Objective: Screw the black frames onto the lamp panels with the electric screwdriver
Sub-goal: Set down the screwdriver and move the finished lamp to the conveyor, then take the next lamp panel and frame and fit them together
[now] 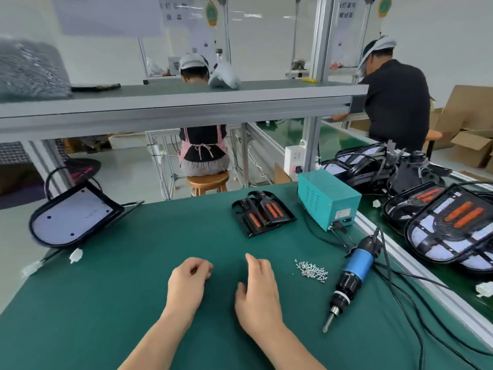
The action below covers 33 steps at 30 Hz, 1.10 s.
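Both hands rest on the green mat near the front edge and hold nothing. My left hand (188,283) lies with its fingers loosely curled; my right hand (257,292) has relaxed fingers. The electric screwdriver (350,279), blue and black, lies to the right of my right hand with its bit pointing toward me. A small pile of screws (312,271) sits between them. A stack of black frames (262,213) with orange strips lies at the middle back. A lamp panel (74,218) with a black rim stands tilted at the left edge.
A teal power box (329,200) stands at the back right, cables running from it to the screwdriver. More lamp panels (450,231) are piled on the conveyor at the right. White connectors (76,255) lie near the left panel. Two people work at benches beyond.
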Motion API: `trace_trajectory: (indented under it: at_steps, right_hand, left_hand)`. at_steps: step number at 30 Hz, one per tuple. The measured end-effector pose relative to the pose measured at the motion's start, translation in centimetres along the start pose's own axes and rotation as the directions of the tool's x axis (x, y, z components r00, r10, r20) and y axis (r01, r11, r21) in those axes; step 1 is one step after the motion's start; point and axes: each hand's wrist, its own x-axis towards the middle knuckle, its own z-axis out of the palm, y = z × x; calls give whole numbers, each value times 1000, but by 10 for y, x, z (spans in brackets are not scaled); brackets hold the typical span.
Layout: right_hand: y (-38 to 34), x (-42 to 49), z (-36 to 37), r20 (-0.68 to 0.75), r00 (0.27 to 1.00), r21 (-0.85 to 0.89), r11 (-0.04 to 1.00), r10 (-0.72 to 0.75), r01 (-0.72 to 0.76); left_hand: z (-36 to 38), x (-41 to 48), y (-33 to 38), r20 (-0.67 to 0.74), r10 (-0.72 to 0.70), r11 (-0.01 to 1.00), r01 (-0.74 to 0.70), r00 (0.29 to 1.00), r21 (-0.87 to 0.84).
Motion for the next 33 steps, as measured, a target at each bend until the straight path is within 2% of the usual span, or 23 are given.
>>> trace_trajectory:
  at_steps: [5, 10, 12, 14, 17, 19, 23, 27, 33]
  right_hand:
    - [5, 0, -1, 18, 1000, 48, 999, -3, 2]
    - [6, 0, 0, 15, 1000, 71, 998, -2, 1]
    - [6, 1, 2, 6, 1000, 70, 997, 13, -13]
    - [6, 4, 4, -5, 1000, 61, 998, 28, -28]
    - [8, 9, 7, -16, 1000, 69, 997, 18, -17]
    - [10, 12, 9, -1, 1000, 100, 995, -10, 10]
    - [12, 16, 10, -3, 1000, 130, 991, -21, 22]
    - [10, 16, 10, 5, 1000, 110, 994, -23, 22]
    - [10, 14, 8, -3, 999, 84, 996, -42, 42]
  left_hand:
    - [-42, 31, 10, -128, 105, 986, -87, 986, 141]
    - [-94, 81, 32, -290, 342, 874, -189, 894, 448]
    - [-120, 106, 40, -353, 411, 788, -133, 841, 601]
    - [-149, 129, 49, -442, 438, 726, -19, 783, 687]
    - [-194, 158, 59, -563, 427, 704, 131, 708, 699]
    - [-221, 174, 63, -630, 371, 709, 230, 682, 667]
    - [-250, 193, 65, -655, 256, 636, 387, 711, 668]
    - [-251, 202, 57, -606, 235, 547, 412, 760, 729]
    - [-247, 206, 52, -593, 217, 482, 443, 775, 756]
